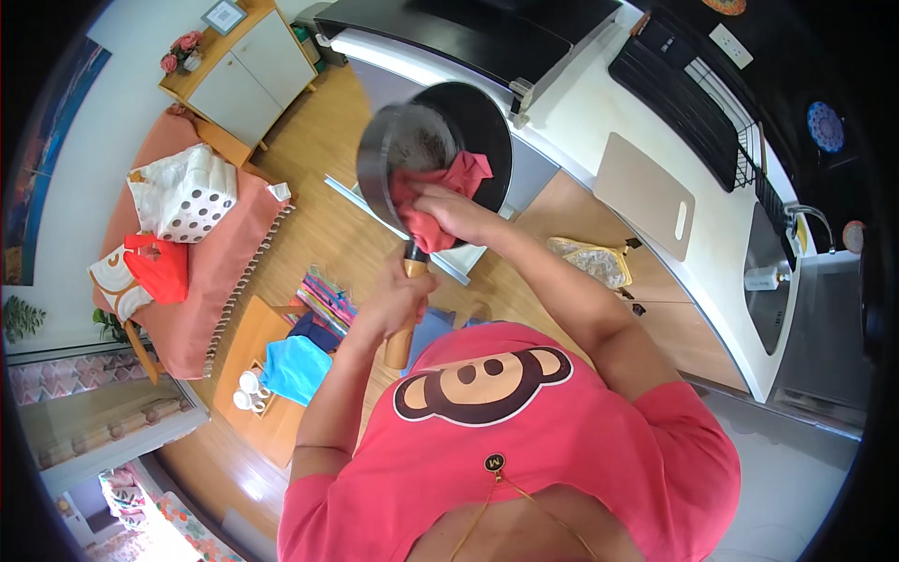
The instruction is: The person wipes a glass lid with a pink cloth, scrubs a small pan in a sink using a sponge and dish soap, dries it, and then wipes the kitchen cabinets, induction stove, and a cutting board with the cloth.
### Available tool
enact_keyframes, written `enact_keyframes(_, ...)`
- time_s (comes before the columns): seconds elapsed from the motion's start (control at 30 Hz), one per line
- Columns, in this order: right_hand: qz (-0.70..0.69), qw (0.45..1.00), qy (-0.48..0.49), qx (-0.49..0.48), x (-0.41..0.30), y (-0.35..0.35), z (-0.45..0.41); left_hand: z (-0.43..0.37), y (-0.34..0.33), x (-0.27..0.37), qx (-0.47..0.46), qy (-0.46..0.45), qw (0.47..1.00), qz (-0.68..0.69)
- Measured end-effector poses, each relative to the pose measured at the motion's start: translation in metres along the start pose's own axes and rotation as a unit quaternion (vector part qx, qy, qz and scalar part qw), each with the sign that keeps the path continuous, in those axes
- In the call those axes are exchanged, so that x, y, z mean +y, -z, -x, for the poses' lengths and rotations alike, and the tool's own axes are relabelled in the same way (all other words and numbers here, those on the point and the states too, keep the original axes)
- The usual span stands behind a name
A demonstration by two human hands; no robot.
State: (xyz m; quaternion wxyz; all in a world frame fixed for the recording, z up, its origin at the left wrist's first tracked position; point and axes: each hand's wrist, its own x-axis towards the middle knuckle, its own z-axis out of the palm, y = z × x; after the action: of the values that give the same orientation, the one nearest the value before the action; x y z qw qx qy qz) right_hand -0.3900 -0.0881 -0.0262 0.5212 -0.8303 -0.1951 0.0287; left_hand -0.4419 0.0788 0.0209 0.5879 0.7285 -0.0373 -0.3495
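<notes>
A dark frying pan [484, 119] with a wooden handle [399, 348] is held up in front of me, tilted so its inside shows. My left hand [404, 295] is closed around the handle near the pan. Inside the pan, my right hand [449, 211] presses a red cloth [470, 172] against the inner surface. Part of the cloth bunches below my fingers, and some fingers are hidden in it. Dark marks show on the pan's inside above the cloth.
At the right runs a white counter [576, 105] with a cutting board [642, 190], a black dish rack [674, 98] and a sink [762, 281]. A drawer or door [449, 263] stands out below the pan. A wooden table [246, 414] and a draped sofa [232, 260] are at the left.
</notes>
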Motion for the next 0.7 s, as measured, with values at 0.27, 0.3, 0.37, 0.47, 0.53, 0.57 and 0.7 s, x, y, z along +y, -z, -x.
enact_keyframes(0.27, 0.648, 0.752, 0.121, 0.001, 0.021, 0.098, -0.007, 0.006, 0.001, 0.009, -0.020, 0.016, 0.999, -0.042)
enact_keyframes(0.3, 0.661, 0.722, 0.205, 0.006, 0.014, 0.110, -0.018, 0.007, 0.000, 0.009, -0.021, 0.021, 0.999, -0.042)
enact_keyframes(0.37, 0.683, 0.642, 0.348, -0.009, 0.006, 0.127, -0.027, 0.010, -0.005, 0.012, 0.001, 0.011, 0.999, -0.031)
enact_keyframes(0.47, 0.603, 0.732, 0.315, 0.038, 0.000, 0.099, -0.011, 0.014, -0.003, 0.015, 0.006, 0.009, 1.000, -0.015)
enact_keyframes(0.53, 0.566, 0.809, 0.145, 0.063, 0.000, 0.073, 0.016, 0.018, -0.001, 0.012, 0.014, -0.004, 1.000, -0.003)
enact_keyframes(0.57, 0.545, 0.824, 0.095, 0.120, 0.014, 0.063, 0.025, 0.017, -0.003, 0.013, 0.015, -0.017, 1.000, 0.002)
enact_keyframes(0.7, 0.467, 0.882, -0.063, 0.017, 0.000, 0.028, 0.042, 0.014, -0.005, 0.003, 0.028, -0.017, 0.999, -0.015)
